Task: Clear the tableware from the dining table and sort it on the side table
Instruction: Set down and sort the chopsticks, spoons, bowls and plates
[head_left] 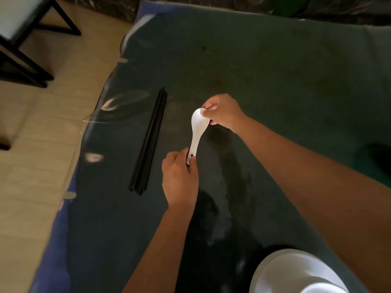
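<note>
A white ceramic soup spoon is held just above the dark green glass-topped table. My left hand pinches the end of its handle. My right hand pinches the rim of its bowl from the far side. A bundle of several black chopsticks lies on the table to the left of the spoon, parallel to it. White bowls or plates sit stacked at the bottom right, partly cut off by the frame edge and by my right forearm.
The table's left edge runs diagonally with a blue cloth under the glass. Beyond it are a tan tiled floor and a black-framed chair at the top left. A dark wall base runs along the far side.
</note>
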Demonstrator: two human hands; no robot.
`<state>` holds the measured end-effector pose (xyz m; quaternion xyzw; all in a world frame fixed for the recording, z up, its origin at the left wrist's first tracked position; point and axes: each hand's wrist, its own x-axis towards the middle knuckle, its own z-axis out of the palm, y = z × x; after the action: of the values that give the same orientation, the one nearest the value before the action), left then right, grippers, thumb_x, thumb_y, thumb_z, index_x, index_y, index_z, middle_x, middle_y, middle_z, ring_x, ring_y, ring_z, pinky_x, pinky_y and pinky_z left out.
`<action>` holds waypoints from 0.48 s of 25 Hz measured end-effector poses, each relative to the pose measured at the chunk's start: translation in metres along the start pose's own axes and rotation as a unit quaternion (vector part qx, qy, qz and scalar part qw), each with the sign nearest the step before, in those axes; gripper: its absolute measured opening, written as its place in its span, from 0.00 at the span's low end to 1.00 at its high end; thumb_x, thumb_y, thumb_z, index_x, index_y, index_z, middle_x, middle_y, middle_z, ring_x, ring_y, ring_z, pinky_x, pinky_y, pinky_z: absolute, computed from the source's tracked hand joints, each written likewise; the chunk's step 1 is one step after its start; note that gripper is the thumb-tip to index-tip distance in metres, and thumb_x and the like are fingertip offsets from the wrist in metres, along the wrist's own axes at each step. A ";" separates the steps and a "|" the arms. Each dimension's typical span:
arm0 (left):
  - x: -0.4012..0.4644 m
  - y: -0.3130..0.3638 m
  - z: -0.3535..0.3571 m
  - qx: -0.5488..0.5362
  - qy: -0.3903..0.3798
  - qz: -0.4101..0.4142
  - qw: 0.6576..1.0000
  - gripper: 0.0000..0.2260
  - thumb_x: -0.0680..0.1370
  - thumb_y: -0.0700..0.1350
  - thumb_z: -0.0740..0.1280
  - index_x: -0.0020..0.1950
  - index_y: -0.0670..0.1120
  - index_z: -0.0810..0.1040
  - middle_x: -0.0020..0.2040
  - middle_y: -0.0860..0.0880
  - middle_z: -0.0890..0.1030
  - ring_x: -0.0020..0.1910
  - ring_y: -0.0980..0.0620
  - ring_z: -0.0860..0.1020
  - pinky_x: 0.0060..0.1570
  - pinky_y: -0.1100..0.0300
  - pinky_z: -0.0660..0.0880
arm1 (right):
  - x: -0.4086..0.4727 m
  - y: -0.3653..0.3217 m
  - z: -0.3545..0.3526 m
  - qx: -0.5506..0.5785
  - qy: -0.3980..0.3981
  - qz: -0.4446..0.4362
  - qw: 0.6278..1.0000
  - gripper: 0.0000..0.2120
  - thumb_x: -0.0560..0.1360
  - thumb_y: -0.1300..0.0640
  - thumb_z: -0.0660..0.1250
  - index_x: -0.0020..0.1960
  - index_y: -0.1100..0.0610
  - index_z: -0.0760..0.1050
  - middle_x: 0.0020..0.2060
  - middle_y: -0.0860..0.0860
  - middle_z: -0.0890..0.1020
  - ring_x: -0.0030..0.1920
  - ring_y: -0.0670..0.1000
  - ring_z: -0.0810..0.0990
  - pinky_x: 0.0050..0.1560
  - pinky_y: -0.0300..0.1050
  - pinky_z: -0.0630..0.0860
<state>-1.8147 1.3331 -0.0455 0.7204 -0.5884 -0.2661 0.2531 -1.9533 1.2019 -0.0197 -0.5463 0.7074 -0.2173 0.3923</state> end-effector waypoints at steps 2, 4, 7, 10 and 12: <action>-0.002 0.002 -0.006 -0.010 -0.011 -0.003 1.000 0.15 0.78 0.46 0.61 0.65 0.45 0.72 0.55 0.48 0.74 0.51 0.52 0.74 0.44 0.61 0.71 | -0.008 0.000 -0.007 -0.012 0.010 -0.013 1.000 0.12 0.72 0.58 0.69 0.55 0.58 0.78 0.51 0.55 0.82 0.47 0.54 0.82 0.51 0.49 0.81; -0.015 0.010 -0.018 -0.007 -0.007 0.026 1.000 0.17 0.78 0.46 0.61 0.66 0.45 0.71 0.56 0.48 0.74 0.52 0.52 0.74 0.47 0.57 0.74 | -0.029 0.000 -0.023 -0.043 0.029 -0.047 0.998 0.12 0.73 0.56 0.68 0.55 0.57 0.77 0.52 0.54 0.82 0.49 0.52 0.81 0.55 0.45 0.77; -0.054 0.024 -0.039 0.007 -0.016 0.159 0.987 0.18 0.77 0.45 0.63 0.66 0.44 0.70 0.57 0.45 0.75 0.54 0.52 0.73 0.55 0.60 0.72 | -0.092 0.007 -0.054 -0.129 0.060 -0.143 0.979 0.12 0.73 0.57 0.67 0.56 0.56 0.77 0.52 0.55 0.80 0.50 0.53 0.79 0.54 0.46 0.75; -0.113 0.036 -0.054 0.026 -0.063 0.288 0.955 0.21 0.76 0.49 0.61 0.68 0.45 0.68 0.62 0.44 0.74 0.61 0.51 0.71 0.61 0.60 0.68 | -0.189 0.035 -0.077 -0.229 0.099 -0.228 0.941 0.15 0.72 0.57 0.68 0.58 0.57 0.77 0.56 0.57 0.78 0.57 0.58 0.77 0.56 0.51 0.76; -0.154 0.041 -0.061 0.046 -0.112 0.338 0.933 0.24 0.74 0.52 0.62 0.69 0.47 0.67 0.64 0.44 0.74 0.62 0.49 0.71 0.61 0.57 0.69 | -0.258 0.057 -0.088 -0.262 0.125 -0.235 0.928 0.16 0.70 0.59 0.70 0.57 0.58 0.78 0.57 0.58 0.79 0.59 0.59 0.77 0.54 0.52 0.78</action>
<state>-1.8285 1.4802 0.0400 0.4557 -0.8332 -0.2164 0.2266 -2.0323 1.4522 0.0729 -0.7483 0.6342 -0.1765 0.0810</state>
